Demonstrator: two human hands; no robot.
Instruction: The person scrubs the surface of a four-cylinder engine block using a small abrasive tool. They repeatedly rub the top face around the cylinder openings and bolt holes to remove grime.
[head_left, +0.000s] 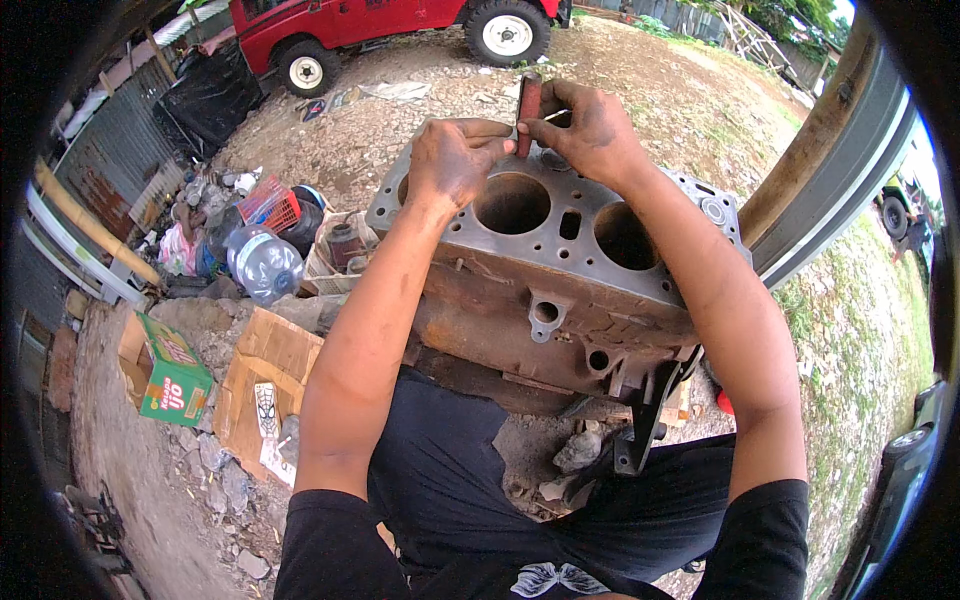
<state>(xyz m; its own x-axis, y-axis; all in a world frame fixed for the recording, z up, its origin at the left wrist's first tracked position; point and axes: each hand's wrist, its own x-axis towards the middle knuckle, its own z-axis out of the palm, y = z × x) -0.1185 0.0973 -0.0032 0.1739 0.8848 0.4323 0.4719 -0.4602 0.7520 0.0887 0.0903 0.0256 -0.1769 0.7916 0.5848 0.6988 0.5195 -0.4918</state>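
Note:
A rusty cast-iron engine block (525, 300) stands before me, its flat grey deck (555, 244) facing up with large round cylinder bores. Over the deck's far side, my right hand (600, 127) pinches a reddish-brown cylindrical piece (529, 112), held nearly upright, between thumb and fingers. My left hand (457, 161) is just left of it, fingertips drawn together at the piece's lower part; whether they grip it or only touch it is not clear. The piece's lower end is close to the deck, near the far edge, behind one bore.
Left of the block are a crate (330, 281) of parts, a large clear plastic bottle (266, 262), a red basket (270, 206), a green carton (172, 371) and a brown cardboard box (270, 352). A post (810, 150) rises at right. A red vehicle (390, 26) stands beyond.

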